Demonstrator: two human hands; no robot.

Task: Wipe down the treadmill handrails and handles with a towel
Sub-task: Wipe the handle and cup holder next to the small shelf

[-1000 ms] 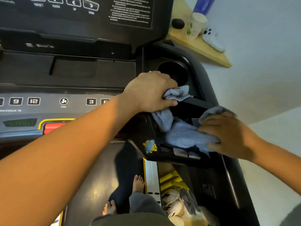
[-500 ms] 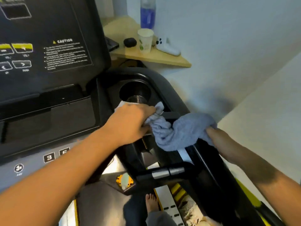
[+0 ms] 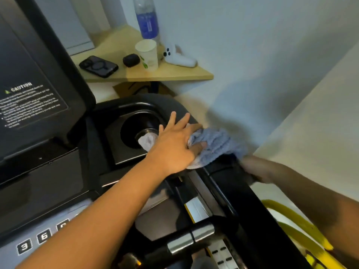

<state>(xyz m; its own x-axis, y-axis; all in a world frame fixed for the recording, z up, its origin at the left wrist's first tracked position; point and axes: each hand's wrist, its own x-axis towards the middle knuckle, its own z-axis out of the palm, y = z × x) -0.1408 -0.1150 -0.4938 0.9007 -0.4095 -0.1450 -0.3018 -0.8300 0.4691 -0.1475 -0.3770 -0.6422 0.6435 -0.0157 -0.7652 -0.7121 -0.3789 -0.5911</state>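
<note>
Towel (image 3: 215, 144): pale blue-grey terry, bunched on the top of the right handrail (image 3: 229, 183) where the rail meets the console, just beside the cup holder (image 3: 139, 129). One pale corner hangs over the cup holder rim.

Left hand (image 3: 174, 146): lies on the towel's near end, fingers straight and spread, thumb tucked into a fold. Pressing rather than gripping.

Right hand (image 3: 250, 167): blurred, at the towel's far end on the outer side of the rail. Cannot tell whether the fingers curl round cloth or rail. The two hands are apart, with the towel bunched between them.

Handling, judged: towel is light, soft, limp; takes the shape of whatever it covers and should drag well on the glossy black plastic. Best held by wrapping it over the rail and closing the palm round both, not by a corner. Loose ends could snag in the cup holder.

Lower down, a handle (image 3: 192, 237) with metal sensor plates; not covered by cloth.

Writing: "CAUTION" with a warning triangle on the console panel (image 3: 35, 105), fine print below unreadable. Keys "3" and "6" at lower left.

Shelf (image 3: 155, 74) behind: phone, small black case, paper cup, bottle with blue label (text unreadable), white controller.
</note>
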